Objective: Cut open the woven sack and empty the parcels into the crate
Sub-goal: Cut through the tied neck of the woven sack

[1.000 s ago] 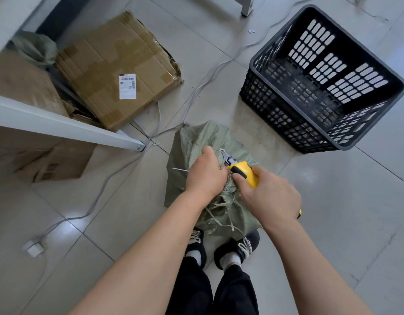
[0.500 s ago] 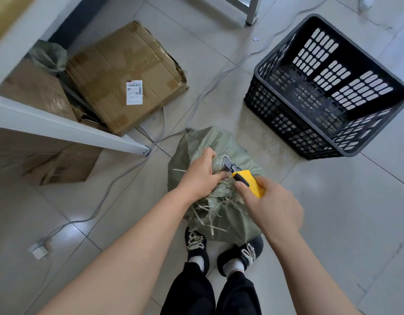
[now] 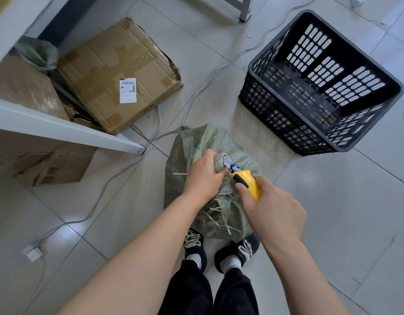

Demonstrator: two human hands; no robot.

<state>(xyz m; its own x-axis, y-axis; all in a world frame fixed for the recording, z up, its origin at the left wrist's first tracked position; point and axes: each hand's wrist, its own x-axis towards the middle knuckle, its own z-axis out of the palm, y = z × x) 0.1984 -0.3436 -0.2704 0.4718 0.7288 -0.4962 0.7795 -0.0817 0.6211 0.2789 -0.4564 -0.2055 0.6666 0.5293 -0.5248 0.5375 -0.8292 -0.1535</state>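
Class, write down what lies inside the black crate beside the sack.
Inside the black crate only its own slotted floor and walls show, and no parcels. The near wall covers a strip of the floor behind it.

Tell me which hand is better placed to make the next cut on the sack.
Right. The right hand grips the yellow knife, its blade against the bunched neck of the woven sack. The left hand grips that neck to steady it and holds no tool.
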